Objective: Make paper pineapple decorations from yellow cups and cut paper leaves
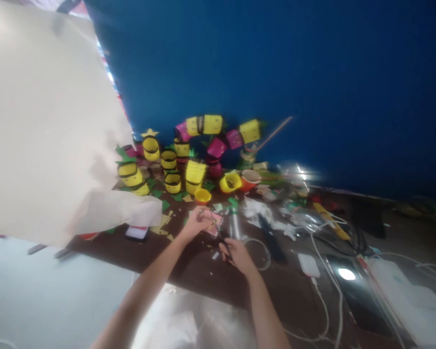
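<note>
My left hand (pixel 195 222) is closed on a small pink piece of paper (pixel 214 223) with a patterned edge, held low over the dark table. In my right hand (pixel 240 256) is a pair of scissors (pixel 222 238) with dark handles, and its blades reach to the pink paper. Whether the blades are apart is too blurred to tell. Just beyond my left hand stands a small yellow cup (pixel 202 196). A clear tube-like item with a green top (pixel 235 224) lies to the right of the paper.
Yellow rings with dark bands (pixel 173 183) and magenta rings (pixel 216 147) stand in a group along the blue wall (pixel 276 58). Green and yellow paper scraps lie on the table (pixel 145 257). A phone (pixel 136 232) is at left; a white charger (pixel 308 265), cables and a tablet (pixel 363 291) are at right.
</note>
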A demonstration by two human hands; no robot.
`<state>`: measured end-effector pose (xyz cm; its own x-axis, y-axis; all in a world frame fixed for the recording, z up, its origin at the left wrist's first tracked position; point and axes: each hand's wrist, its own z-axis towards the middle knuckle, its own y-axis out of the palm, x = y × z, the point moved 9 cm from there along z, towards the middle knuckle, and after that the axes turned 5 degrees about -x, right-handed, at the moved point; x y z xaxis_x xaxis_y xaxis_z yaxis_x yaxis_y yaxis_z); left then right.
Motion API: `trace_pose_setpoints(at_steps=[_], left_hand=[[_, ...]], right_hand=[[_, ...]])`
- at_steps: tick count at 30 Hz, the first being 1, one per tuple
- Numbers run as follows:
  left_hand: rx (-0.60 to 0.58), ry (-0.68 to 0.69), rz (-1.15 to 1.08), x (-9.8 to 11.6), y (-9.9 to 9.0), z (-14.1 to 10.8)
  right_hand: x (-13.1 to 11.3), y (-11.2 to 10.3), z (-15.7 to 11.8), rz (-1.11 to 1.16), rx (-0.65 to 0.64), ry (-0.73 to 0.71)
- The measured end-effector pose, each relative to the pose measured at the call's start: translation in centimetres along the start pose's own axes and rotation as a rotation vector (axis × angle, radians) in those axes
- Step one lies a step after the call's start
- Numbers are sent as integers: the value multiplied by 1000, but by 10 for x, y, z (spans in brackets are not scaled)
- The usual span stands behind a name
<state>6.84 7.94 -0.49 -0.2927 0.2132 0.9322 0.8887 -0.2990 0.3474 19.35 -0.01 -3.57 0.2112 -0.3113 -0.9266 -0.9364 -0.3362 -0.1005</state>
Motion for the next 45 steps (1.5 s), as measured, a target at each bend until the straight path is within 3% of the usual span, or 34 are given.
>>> trace_pose_setpoints(at_steps=[29,37,45], left_hand=[[85,23,35,4,-6,-1],[-90,16,155,10,12,-2],[-100,65,222,11,15,-2]], right_hand=[[-8,-2,-4,-17,43,22],[-1,-3,-1,10,37,18],[2,-1,0,19,32,24]])
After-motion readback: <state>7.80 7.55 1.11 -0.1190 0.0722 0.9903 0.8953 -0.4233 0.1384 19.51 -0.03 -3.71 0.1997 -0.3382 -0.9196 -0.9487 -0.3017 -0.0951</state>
